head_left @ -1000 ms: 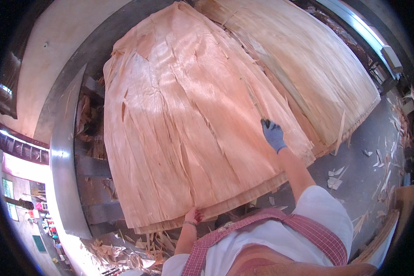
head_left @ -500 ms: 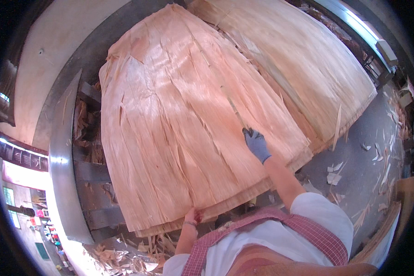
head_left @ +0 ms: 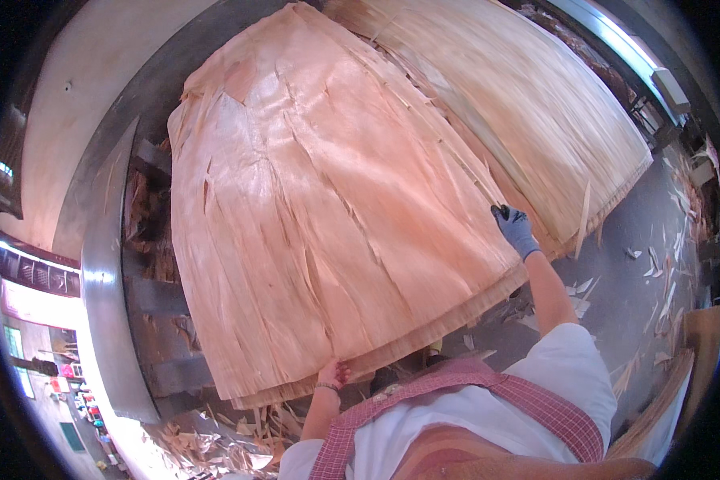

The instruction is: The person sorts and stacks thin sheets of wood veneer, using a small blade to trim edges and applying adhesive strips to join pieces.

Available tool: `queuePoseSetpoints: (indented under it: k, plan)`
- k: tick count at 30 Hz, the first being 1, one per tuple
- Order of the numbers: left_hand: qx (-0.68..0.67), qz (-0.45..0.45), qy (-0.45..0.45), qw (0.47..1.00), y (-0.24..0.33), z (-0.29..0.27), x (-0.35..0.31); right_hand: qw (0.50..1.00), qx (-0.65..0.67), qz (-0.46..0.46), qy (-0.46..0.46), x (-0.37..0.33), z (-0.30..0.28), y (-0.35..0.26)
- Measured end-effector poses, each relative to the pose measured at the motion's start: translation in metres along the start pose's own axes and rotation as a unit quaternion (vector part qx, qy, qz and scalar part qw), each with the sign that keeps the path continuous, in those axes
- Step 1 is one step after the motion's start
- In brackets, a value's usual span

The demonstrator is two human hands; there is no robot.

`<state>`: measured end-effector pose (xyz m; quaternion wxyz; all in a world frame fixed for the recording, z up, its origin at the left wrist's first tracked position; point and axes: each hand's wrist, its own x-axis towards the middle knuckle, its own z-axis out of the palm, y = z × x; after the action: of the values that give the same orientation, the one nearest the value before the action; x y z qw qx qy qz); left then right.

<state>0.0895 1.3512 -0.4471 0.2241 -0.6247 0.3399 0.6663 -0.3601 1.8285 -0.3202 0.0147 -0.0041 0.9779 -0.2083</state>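
Observation:
A tall stack of thin pinkish wood veneer sheets [head_left: 296,200] spreads in front of me, its top sheet wrinkled and split in several places. My right hand [head_left: 514,229], in a grey-blue glove with dark fingertips, is closed round the near end of a long thin bamboo stick [head_left: 444,146]. The stick lies along the right side of the top sheet, pointing away from me. At the near edge of the stack is my bare left hand [head_left: 334,373], its fingers curled at the veneer's edge; the thumb side is partly hidden.
A second, paler veneer stack [head_left: 528,104] stands to the right, close against the first. Metal framing [head_left: 116,320] runs along the left side. Veneer scraps [head_left: 216,444] litter the floor below, and more scraps [head_left: 656,264] lie on the right.
My right hand has swept to the right with the bamboo stick, from mid-sheet toward the stack's right edge. My left hand stays at the near edge.

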Motion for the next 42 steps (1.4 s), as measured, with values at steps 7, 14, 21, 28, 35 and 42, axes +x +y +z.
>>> queuePoseSetpoints:
  k: [7, 14, 21, 28, 35, 42]
  plan:
    - [0.008, 0.017, 0.026, 0.999, 0.005, 0.004, -0.001, 0.998, 0.011, -0.057, -0.01, -0.038, 0.031, 0.044]
    - [0.015, -0.015, 0.023, 1.0, 0.003, -0.001, 0.01, 0.996, 0.014, -0.071, 0.046, -0.113, 0.083, -0.006]
    - [0.021, -0.003, 0.006, 1.0, 0.014, 0.011, 0.006, 0.989, -0.063, -0.065, 0.118, 0.03, 0.099, -0.028]
    - [-0.016, 0.006, 0.009, 1.0, -0.003, -0.007, 0.015, 0.993, -0.096, 0.003, 0.076, 0.078, 0.072, -0.058]
    - [-0.025, 0.021, 0.023, 0.999, -0.002, 0.004, 0.009, 0.994, -0.045, 0.012, 0.096, 0.024, 0.081, -0.048]
    - [-0.014, 0.011, 0.015, 1.0, -0.005, -0.002, 0.003, 0.996, 0.068, 0.052, -0.033, -0.049, 0.047, -0.071]
